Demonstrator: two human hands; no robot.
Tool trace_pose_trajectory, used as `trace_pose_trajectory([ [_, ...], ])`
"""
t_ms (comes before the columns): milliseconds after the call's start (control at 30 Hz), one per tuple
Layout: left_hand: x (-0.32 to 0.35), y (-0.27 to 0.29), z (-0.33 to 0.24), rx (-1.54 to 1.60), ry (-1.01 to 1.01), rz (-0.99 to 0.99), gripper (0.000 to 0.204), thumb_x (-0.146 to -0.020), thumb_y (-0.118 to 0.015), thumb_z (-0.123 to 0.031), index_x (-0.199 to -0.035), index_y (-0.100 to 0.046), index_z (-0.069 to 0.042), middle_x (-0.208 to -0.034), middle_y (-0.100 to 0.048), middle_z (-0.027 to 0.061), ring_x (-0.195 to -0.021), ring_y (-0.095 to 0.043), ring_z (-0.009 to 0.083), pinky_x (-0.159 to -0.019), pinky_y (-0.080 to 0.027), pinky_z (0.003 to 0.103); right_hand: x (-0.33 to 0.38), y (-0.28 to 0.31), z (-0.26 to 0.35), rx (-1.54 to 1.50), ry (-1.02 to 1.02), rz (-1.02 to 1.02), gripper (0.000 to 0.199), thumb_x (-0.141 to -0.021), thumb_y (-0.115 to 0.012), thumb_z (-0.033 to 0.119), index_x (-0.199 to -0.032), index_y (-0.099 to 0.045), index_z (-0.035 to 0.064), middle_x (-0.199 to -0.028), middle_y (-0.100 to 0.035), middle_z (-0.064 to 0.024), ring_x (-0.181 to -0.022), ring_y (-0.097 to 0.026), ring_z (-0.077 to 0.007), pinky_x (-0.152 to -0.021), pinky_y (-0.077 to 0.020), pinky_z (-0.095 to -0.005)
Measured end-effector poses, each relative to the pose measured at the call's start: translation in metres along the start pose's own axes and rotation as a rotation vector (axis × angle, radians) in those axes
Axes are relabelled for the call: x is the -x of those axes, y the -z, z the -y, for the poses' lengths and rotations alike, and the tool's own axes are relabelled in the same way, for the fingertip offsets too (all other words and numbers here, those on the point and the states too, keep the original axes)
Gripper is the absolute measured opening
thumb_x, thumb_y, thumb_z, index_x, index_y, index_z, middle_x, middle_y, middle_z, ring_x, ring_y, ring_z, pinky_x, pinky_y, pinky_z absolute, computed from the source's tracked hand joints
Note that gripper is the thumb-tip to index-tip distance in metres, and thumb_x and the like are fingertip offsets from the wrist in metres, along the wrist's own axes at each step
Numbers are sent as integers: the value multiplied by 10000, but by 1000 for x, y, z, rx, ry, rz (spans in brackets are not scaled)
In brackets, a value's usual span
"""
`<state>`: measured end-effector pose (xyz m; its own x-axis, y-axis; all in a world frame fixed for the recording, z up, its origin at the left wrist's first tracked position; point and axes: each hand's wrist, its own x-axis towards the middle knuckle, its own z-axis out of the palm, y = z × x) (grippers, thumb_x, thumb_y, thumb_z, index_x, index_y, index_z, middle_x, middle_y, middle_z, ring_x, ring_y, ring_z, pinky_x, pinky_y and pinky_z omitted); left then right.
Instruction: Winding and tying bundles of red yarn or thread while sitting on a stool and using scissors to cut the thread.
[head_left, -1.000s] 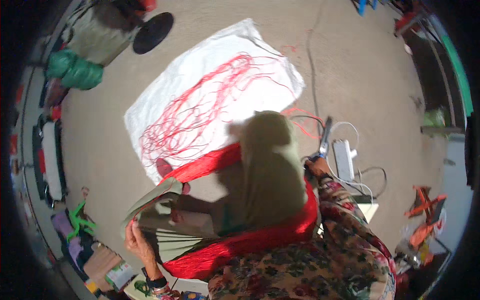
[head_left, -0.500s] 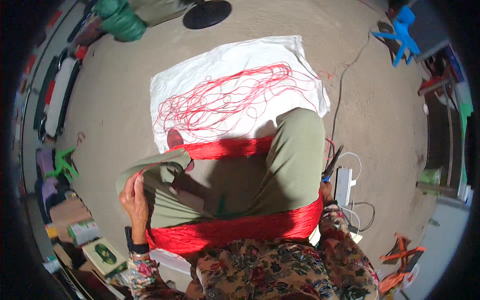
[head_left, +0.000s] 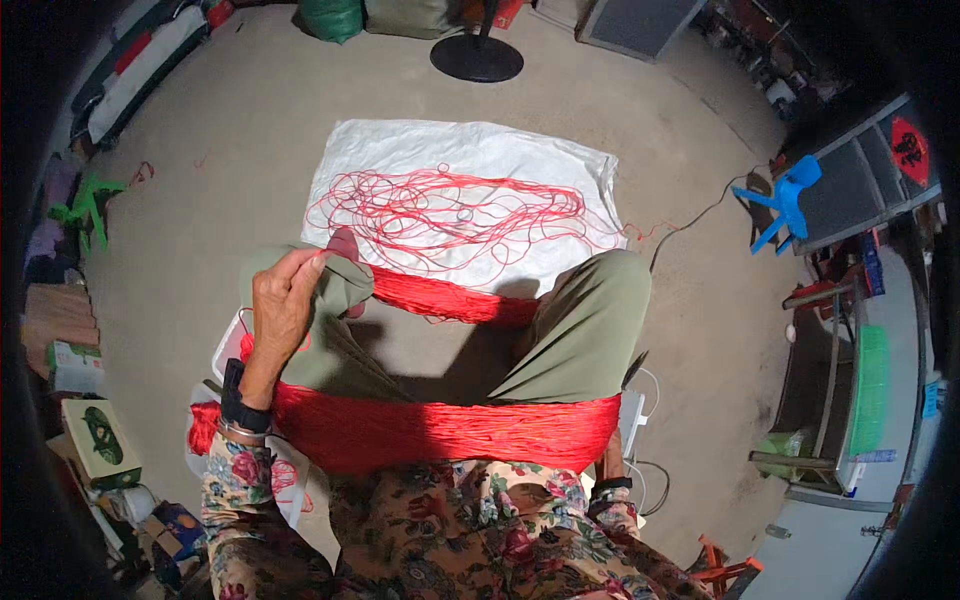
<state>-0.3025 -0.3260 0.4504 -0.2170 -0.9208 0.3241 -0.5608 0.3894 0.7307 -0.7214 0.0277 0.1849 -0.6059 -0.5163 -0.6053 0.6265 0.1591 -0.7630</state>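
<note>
A thick skein of red cord [head_left: 450, 432] stretches around my two bent legs, its far side [head_left: 450, 298] passing by the knees. My left hand [head_left: 283, 308] is raised over the left knee, thumb and fingers pinched together on a thin red cord, of which only a trace shows at the fingertips. Low beside the right thigh is my right hand [head_left: 612, 458], its fingers hidden behind the skein and leg. A dark pointed tool [head_left: 635, 368] sticks up just beyond it; whether the hand touches it is hidden. Loose red cord [head_left: 440, 215] lies in tangled loops on a white cloth [head_left: 370, 140] ahead.
White containers with red cord [head_left: 205, 430] stand left of my forearm. A white power strip [head_left: 630, 410] with cables lies at the right. Farther out are a blue stool [head_left: 785, 205], a green stool [head_left: 90, 210], a black round base [head_left: 477, 60] and a metal rack [head_left: 825, 400].
The view has shifted, bringing the far floor into sight. My left hand has moved up and inward over the left knee, still pinching. My right hand has slipped farther behind the skein.
</note>
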Motion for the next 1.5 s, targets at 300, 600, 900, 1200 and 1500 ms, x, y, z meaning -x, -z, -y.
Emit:
trace_pose_trajectory([
  [300, -26, 10, 4, 623, 413, 118, 201, -899, -572, -198, -913, -634, -7, -492, -338, -91, -390, -281, 25, -362, -264, 200, 58, -78, 179, 162, 585, 155, 272, -885, -598, 323, -911, -497, 71, -701, -478, -10, -690, -496, -156, -682, -412, -305],
  [600, -28, 30, -12, 874, 463, 188, 210, -926, -537, -196, -940, -593, 6, -473, -290, -86, -369, -222, 32, -356, -245, 210, 133, -164, 226, 216, 927, 476, 811, -672, -798, 467, -1228, -435, 3, -824, -522, -32, -892, -551, -212, -839, -408, -344],
  [900, -26, 39, -24, 999, 499, 244, 216, -928, -536, -189, -970, -576, 18, -459, -279, -77, -362, -229, 38, -358, -246, 216, 143, -162, 204, 221, 836, 437, 923, -598, -780, 573, -1236, -423, 10, -869, -525, -17, -956, -548, -210, -829, -406, -344],
  [1200, -33, 31, -62, 1121, 430, 374, 209, -945, -511, -182, -978, -569, 15, -458, -279, -74, -370, -256, 37, -360, -252, 214, 156, -153, 201, 116, 845, 516, 847, -628, -779, 543, -1221, -451, 36, -928, -531, -24, -1002, -536, -218, -870, -420, -371],
  [1500, -30, 29, -121, 1194, 283, 479, 224, -964, -475, -173, -1003, -555, 32, -460, -284, -70, -371, -262, 30, -355, -269, 210, 171, -171, 192, 72, 831, 591, 800, -652, -762, 553, -1200, -458, 54, -930, -531, -38, -992, -547, -228, -898, -429, -395],
])
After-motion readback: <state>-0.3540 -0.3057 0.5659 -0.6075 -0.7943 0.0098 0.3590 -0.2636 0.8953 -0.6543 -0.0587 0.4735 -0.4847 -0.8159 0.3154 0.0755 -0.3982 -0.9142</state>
